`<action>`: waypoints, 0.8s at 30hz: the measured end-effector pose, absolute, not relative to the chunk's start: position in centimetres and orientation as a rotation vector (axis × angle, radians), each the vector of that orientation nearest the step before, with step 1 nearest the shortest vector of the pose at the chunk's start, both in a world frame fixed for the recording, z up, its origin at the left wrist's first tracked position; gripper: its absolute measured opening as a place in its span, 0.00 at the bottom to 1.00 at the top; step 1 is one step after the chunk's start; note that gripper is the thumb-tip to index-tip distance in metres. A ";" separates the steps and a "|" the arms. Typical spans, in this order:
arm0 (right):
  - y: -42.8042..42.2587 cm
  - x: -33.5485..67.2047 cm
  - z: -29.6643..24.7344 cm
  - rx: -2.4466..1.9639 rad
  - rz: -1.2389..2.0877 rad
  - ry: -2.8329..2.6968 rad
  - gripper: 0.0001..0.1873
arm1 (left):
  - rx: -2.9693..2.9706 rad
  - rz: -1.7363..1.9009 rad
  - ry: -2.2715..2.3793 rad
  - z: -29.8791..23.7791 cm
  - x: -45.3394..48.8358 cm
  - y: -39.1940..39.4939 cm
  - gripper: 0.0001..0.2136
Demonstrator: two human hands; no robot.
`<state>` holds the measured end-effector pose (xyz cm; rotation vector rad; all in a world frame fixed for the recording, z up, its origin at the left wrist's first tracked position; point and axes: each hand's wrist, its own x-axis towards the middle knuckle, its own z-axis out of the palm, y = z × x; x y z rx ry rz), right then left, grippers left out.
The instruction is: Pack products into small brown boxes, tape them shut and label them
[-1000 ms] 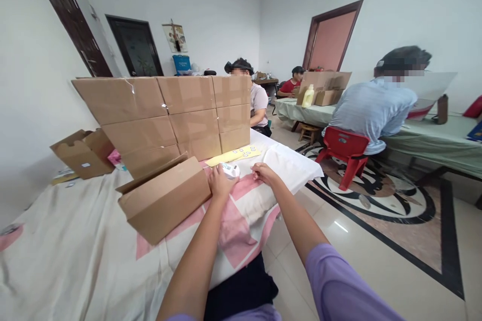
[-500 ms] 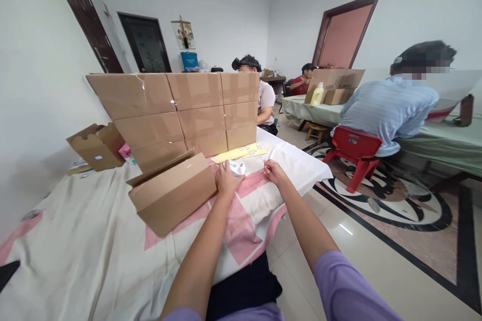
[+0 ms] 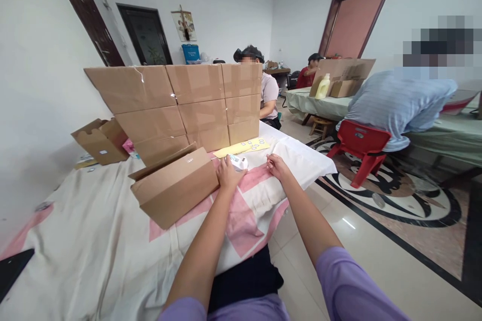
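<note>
My left hand (image 3: 228, 174) is closed around a small white device (image 3: 239, 162) with a dark spot on its face, low over the pink and white cloth. Its exact kind is too small to tell. A short way to the right, my right hand (image 3: 277, 166) has its fingers drawn together in a pinch; whatever is between them, if anything, is too small to make out. Just beyond the hands lies a yellow strip (image 3: 241, 148) bearing several small white labels. An opened cardboard box (image 3: 176, 185) lies close to the left of my left hand.
A wall of stacked cardboard boxes (image 3: 199, 105) stands behind the strip. The cloth (image 3: 124, 241) covers the table. Opposite sits a person (image 3: 269, 93); another in light blue (image 3: 399, 100) is on a red chair (image 3: 363, 145) at right. A dark flat object (image 3: 15, 268) lies at left.
The view has shifted slightly. My left hand keeps hold of the white device, and my right hand stays pinched at about the same spot beside it.
</note>
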<state>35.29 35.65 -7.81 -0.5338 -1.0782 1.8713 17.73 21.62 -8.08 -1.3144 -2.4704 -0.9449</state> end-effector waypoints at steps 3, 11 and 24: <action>35.7 35.3 -7.8 -0.535 1.878 -1.074 0.26 | -1.315 -0.952 -2.460 -7.9 17.8 21.4 0.46; 35.8 35.3 -7.9 -0.530 1.889 -1.088 0.26 | -1.480 -0.906 -2.288 -5.8 17.1 21.5 0.21; 35.5 35.2 -7.6 -0.501 1.903 -1.137 0.25 | -1.807 -0.660 -2.122 -4.6 15.0 22.6 0.11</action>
